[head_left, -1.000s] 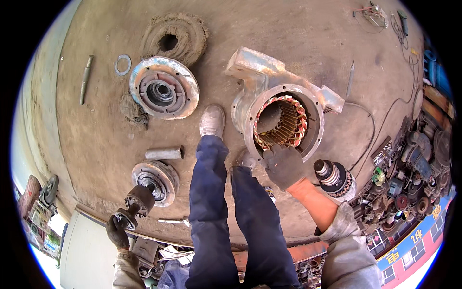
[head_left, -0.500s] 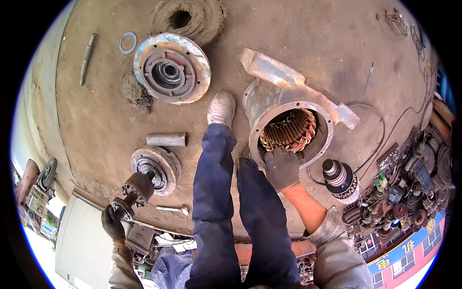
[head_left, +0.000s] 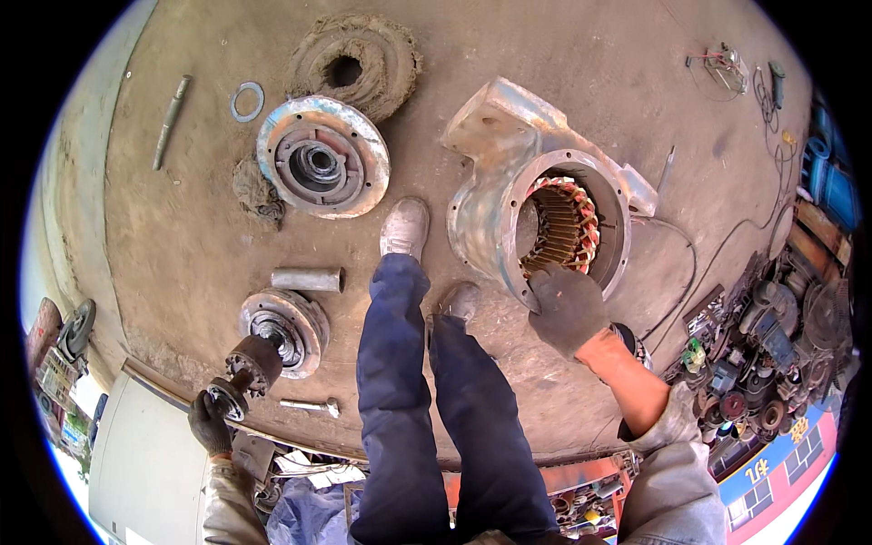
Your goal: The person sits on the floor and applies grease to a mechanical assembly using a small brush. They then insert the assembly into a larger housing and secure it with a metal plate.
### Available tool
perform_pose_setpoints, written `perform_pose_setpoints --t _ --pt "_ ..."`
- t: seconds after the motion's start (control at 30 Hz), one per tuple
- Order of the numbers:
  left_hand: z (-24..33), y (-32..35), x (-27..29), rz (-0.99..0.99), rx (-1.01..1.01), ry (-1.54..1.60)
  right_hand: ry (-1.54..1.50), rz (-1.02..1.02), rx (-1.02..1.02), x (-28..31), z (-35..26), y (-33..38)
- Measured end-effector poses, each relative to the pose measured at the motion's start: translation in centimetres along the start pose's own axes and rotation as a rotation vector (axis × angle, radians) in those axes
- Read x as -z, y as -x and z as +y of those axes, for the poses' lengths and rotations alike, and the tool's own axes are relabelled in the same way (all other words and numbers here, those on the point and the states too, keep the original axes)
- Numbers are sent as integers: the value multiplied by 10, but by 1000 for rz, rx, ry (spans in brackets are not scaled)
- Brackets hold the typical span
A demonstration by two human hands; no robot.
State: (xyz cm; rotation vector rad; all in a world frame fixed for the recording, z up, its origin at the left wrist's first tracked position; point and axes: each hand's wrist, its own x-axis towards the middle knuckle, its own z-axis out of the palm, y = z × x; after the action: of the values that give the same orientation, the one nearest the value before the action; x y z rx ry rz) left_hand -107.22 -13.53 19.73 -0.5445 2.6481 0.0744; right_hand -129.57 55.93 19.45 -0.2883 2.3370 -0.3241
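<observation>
A large grey motor housing (head_left: 495, 182) with copper windings inside lies on the concrete floor, its round opening facing up. My right hand (head_left: 565, 307), in a dark glove, grips the near rim of that opening. My left hand (head_left: 211, 423), also gloved, holds a dark rotor-like part (head_left: 245, 371) by its end, low at the left, just beside a small round end cover (head_left: 283, 325). My legs in blue trousers stand between the two hands, one shoe (head_left: 405, 227) close to the housing.
A big round end cover (head_left: 322, 165) lies at the upper middle, with a dirt-caked ring (head_left: 354, 64) behind it. A short metal tube (head_left: 306, 279), a bolt (head_left: 311, 406), a flat ring (head_left: 246, 101) and a rod (head_left: 170, 120) lie around. Motor parts pile up at the right edge.
My right hand stays on the housing rim. My left hand keeps the rotor part, which has shifted only slightly against the small cover. The view has tilted, so everything sits lower in the picture.
</observation>
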Motion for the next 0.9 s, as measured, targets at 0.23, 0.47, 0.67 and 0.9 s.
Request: perform_pose_setpoints --t 0.23,0.47,0.67,0.9 --pt "5 -7 18 -43 18 -41 -15 10 -140 142 51 -64" --pt "1 -29 21 -97 20 -18 -64 290 -368 199 131 -187" --pt "14 -45 10 -159 104 1 31 441 -354 173 180 -247" --pt "-2 -35 -11 -178 147 -64 177 530 -342 149 190 -255"
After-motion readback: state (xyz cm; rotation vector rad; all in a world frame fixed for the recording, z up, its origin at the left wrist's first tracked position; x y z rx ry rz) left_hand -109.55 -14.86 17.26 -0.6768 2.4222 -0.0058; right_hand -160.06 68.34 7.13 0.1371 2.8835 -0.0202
